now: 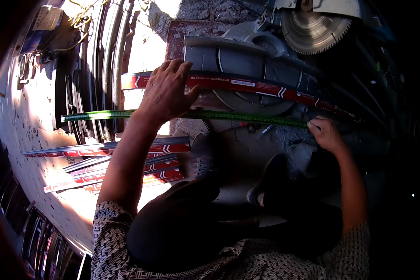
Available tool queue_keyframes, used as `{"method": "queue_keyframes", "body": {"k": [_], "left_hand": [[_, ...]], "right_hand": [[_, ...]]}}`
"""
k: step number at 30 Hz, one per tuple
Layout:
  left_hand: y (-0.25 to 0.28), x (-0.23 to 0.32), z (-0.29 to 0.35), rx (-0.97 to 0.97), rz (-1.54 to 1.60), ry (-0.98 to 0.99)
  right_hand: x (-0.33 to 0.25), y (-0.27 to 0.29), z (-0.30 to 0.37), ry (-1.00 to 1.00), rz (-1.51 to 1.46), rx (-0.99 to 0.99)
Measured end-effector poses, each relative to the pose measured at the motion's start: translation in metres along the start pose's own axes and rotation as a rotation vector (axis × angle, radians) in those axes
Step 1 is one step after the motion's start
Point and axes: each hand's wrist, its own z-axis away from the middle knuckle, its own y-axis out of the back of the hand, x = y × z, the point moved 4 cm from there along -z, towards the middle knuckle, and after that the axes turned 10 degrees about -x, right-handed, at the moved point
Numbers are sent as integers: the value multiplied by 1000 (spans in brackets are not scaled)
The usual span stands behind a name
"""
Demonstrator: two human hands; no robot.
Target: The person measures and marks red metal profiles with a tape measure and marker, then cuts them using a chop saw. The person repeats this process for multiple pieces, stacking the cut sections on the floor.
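Left hand (168, 91) presses red strip (247, 86); right hand (326, 133) pinches green ruler (228, 115).

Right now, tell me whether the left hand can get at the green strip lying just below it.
Probably yes. The left hand presses on the red-wrapped metal profile on the mitre saw's table, and the green strip passes right under its wrist with nothing between. The right hand already pinches its far end.

Harsh sun glare left, deep shadow right, fisheye-bent edges
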Motion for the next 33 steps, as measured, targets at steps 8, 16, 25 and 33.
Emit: {"method": "queue_keyframes", "body": {"k": [8,16,25,33], "left_hand": [[-48,-36,-29,-107,-213,6],[-64,-58,-35,-58,-222,-35],[-50,-82,-24,-11,-239,-27],[-15,-186,7,6,-7,54]], "right_hand": [[-14,-28,-9,161,1,-79],[-22,-33,-13,150,-28,-61],[-32,-18,-6,142,38,-55],[-26,-21,-11,123,67,-53]]}}
